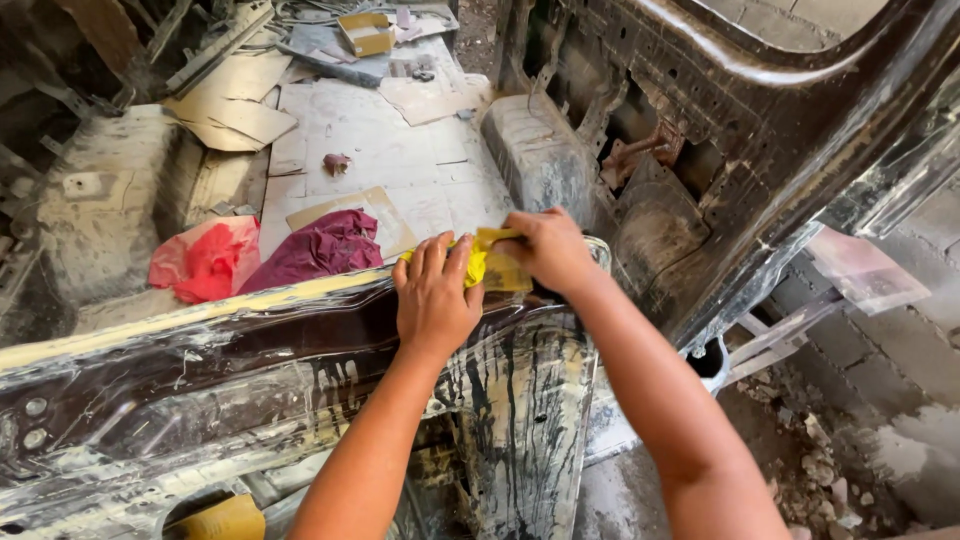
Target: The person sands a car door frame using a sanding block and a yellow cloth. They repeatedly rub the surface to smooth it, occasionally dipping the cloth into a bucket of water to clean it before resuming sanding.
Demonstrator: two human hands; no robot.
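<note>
My left hand and my right hand both press a crumpled yellow cloth against the top edge of a stripped vehicle body panel. The panel is dark, wet and streaked with pale yellow residue that runs down its side. My left hand lies flat over the cloth's left end. At the right end, my right hand's fingers curl over the cloth. Part of the cloth is hidden under both hands.
Inside the bare vehicle shell lie a red rag, a maroon cloth, cardboard sheets and a small yellow box. A rusty door pillar rises on the right. Rubble covers the ground at lower right.
</note>
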